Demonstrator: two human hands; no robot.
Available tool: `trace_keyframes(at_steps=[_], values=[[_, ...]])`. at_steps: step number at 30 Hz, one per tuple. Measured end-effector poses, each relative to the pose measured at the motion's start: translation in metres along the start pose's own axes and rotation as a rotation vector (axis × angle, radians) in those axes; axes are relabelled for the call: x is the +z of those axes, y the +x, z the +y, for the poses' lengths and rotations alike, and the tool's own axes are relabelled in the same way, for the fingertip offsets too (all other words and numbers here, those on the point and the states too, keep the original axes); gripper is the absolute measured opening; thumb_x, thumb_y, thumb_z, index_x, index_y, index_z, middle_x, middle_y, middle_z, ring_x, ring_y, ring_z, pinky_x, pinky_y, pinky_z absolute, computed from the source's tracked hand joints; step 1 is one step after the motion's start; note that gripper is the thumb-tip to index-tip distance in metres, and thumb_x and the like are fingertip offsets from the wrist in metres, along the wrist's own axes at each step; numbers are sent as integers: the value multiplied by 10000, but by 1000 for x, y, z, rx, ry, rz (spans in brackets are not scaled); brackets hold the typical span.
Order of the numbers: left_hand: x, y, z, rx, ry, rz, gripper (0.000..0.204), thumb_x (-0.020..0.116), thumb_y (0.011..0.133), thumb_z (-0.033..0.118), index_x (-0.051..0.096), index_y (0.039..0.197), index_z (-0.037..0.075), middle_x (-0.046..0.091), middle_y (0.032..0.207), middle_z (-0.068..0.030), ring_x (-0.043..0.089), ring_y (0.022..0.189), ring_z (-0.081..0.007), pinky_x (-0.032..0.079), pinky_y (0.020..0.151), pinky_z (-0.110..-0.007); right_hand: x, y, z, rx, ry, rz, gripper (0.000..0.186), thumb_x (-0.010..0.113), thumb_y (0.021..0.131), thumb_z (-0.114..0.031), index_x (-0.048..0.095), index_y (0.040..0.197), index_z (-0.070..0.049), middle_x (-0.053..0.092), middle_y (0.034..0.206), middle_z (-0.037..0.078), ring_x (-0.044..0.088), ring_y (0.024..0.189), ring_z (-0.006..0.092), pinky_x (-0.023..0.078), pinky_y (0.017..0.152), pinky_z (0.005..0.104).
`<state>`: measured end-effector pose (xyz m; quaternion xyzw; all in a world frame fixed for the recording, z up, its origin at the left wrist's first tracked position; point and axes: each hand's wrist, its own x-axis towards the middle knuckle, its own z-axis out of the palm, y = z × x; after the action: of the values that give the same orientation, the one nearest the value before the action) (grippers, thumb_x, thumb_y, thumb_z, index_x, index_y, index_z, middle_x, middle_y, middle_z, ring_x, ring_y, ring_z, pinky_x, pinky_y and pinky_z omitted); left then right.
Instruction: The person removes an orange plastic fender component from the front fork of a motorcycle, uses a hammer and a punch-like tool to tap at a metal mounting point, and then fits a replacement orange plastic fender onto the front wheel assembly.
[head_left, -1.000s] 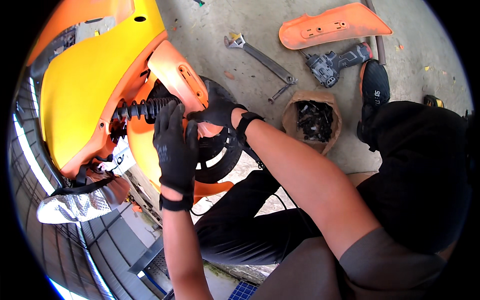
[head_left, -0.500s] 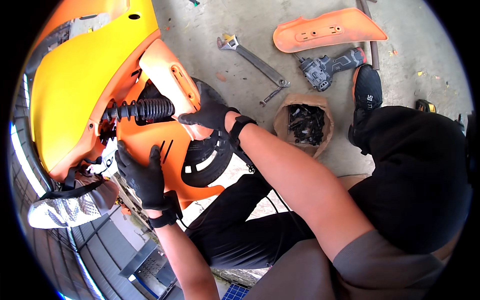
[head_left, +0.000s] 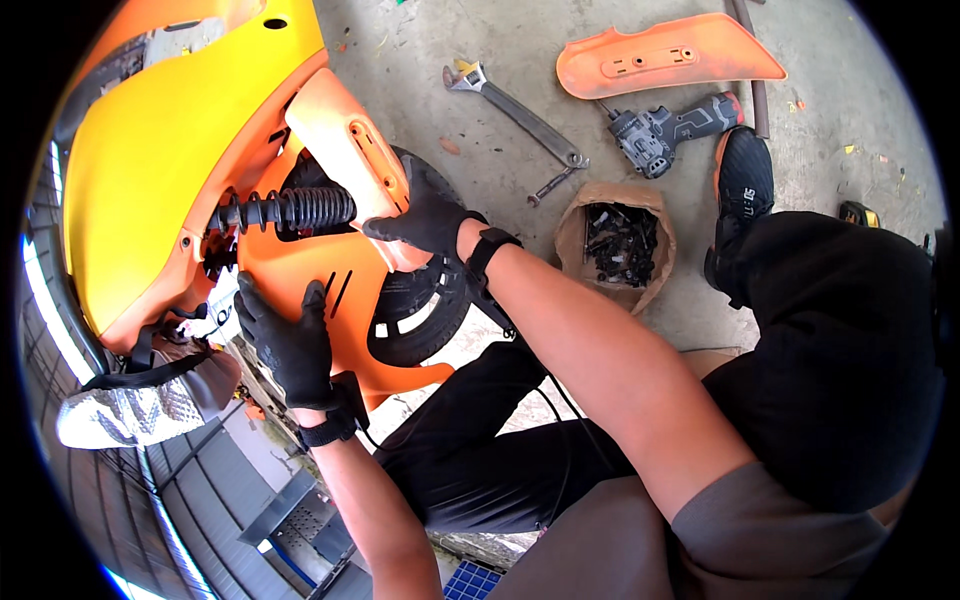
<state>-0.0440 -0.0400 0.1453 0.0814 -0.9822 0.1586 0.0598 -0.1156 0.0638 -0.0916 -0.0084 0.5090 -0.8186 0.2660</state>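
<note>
The right hand point(head_left: 430, 222) is clasping the likely light, stiff cover point(head_left: 340, 125) by its lower end, left hand point(head_left: 290, 345) open, empty.

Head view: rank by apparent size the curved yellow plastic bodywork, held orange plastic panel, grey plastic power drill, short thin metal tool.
1. Yellow bodywork
2. Held orange panel
3. Power drill
4. Short metal tool
</note>
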Motion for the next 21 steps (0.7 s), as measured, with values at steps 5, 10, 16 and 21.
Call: trace_keyframes(at_steps=[5, 10, 16, 21], values=[[2, 0, 0, -11, -24, -9, 868, 799, 879, 350, 369, 1525, -39, 473, 1477, -294, 448, 1380, -445, 370, 1142, -496, 6, -3, 3, -42, 42, 98, 1295, 907, 658, -480, 157, 1595, 5, 472, 1494, 275, 485, 1396, 377, 403, 1137, 443], [-3, -5, -7, -35, -66, -23, 936, 843, 830, 352, 359, 1538, -25, 410, 1503, -329, 401, 1401, -490, 365, 1140, -528, -22, -29, 3, -22, 492, 160, 1028, 923, 719, -404, 351, 1466, 10, 601, 1335, 180, 608, 1221, 274, 493, 1040, 407], [0, -1, 0, -28, -95, -9, 939, 843, 829, 363, 355, 1547, 5, 405, 1503, -335, 406, 1389, -508, 374, 1130, -542, -66, -32, 17, -16, 341, 283, 687, 865, 828, -293, 511, 1352, -25, 657, 1206, 80, 633, 1094, 162, 518, 966, 340], [1, -1, 2, -34, -70, -22, 952, 844, 828, 382, 348, 1548, 5, 398, 1498, -344, 410, 1376, -520, 378, 1119, -554, -56, -24, 20, -69, 242, 299, 651, 858, 830, -303, 530, 1320, -30, 657, 1186, 66, 629, 1060, 146, 515, 949, 337]])
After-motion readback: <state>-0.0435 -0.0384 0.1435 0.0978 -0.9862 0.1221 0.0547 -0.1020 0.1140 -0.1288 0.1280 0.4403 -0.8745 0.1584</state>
